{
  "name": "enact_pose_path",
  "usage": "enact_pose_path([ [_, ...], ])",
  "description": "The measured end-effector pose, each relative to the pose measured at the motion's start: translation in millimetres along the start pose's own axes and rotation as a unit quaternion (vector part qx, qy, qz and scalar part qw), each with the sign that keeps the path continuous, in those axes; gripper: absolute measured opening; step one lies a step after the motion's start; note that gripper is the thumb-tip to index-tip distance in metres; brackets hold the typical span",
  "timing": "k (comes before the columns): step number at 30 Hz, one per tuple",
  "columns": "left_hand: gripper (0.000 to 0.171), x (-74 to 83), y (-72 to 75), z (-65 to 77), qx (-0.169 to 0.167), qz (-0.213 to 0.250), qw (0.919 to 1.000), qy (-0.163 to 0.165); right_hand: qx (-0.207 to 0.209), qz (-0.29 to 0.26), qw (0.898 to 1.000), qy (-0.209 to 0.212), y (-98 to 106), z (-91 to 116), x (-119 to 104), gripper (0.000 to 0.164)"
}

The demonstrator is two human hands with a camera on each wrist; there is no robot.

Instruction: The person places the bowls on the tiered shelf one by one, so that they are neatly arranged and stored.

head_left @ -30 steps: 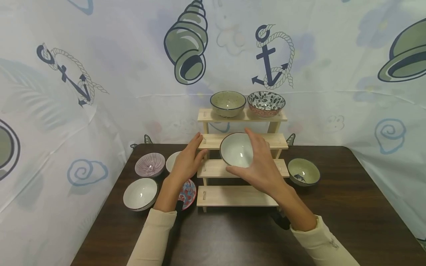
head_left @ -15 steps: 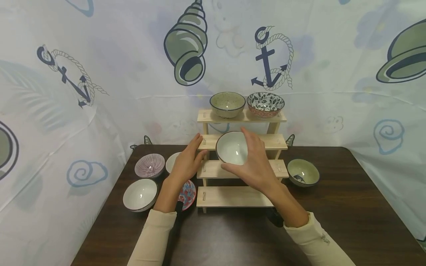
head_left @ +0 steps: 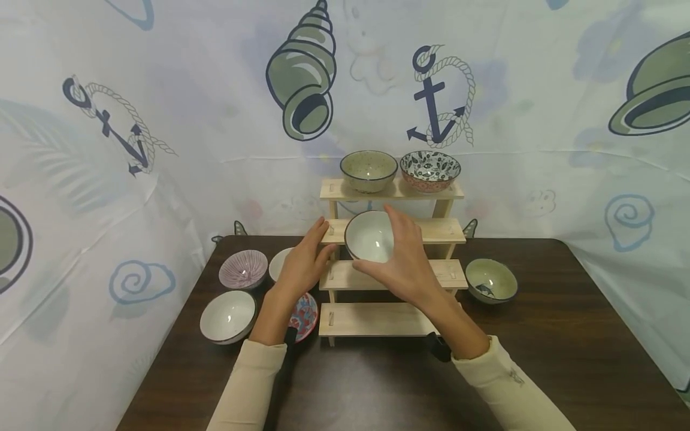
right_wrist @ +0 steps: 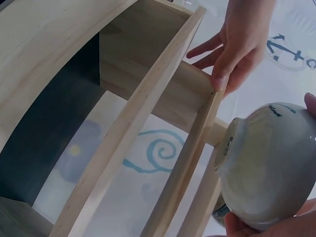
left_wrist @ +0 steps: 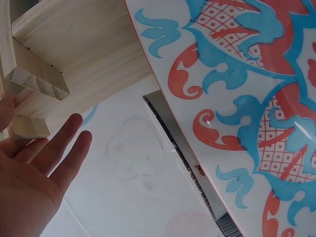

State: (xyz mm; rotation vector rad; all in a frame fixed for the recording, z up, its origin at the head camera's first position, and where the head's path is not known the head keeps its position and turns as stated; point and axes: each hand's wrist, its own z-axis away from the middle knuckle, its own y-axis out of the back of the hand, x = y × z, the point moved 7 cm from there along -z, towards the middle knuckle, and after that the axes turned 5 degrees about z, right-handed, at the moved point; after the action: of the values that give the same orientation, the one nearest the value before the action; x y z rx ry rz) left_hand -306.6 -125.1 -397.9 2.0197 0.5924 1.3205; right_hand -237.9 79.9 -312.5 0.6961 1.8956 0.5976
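Observation:
My right hand point(head_left: 405, 257) holds a white bowl point(head_left: 368, 236) with a thin dark rim, fingers and thumb spread around its side. Tilted with its inside facing me, the bowl is in front of the middle tiers of a wooden stepped shelf point(head_left: 377, 319). In the right wrist view the bowl's pale outside and foot point(right_wrist: 269, 165) show. At the shelf's left end my left hand point(head_left: 300, 263) rests against a middle tier, fingers fairly straight. The left wrist view shows those fingers point(left_wrist: 66, 163) extended beside the board ends.
A speckled green bowl point(head_left: 369, 172) and a floral bowl point(head_left: 430, 170) stand on the top tier. Left on the dark table point(head_left: 366, 389) are a purple-striped bowl point(head_left: 244, 269), a white bowl point(head_left: 229, 317) and a red-blue patterned dish point(head_left: 305, 317). A green bowl point(head_left: 490, 281) stands right.
My right hand has moved the white bowl a little left and slightly up, across the front of the shelf. The left hand has stayed at the shelf's left end.

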Motion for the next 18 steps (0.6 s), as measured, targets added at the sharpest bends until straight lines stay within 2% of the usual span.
enact_pose_path([
  [11, 0.063, -0.1, 0.3, 0.8, -0.001, -0.002, 1.0, 0.001, -0.002, 0.003, 1.0, -0.008, -6, -9, 1, 0.112],
  [18, 0.062, 0.4, 1.1, 0.3, 0.003, -0.001, 1.0, 0.0, 0.013, 0.003, 1.0, -0.011, -9, -15, 3, 0.11],
])
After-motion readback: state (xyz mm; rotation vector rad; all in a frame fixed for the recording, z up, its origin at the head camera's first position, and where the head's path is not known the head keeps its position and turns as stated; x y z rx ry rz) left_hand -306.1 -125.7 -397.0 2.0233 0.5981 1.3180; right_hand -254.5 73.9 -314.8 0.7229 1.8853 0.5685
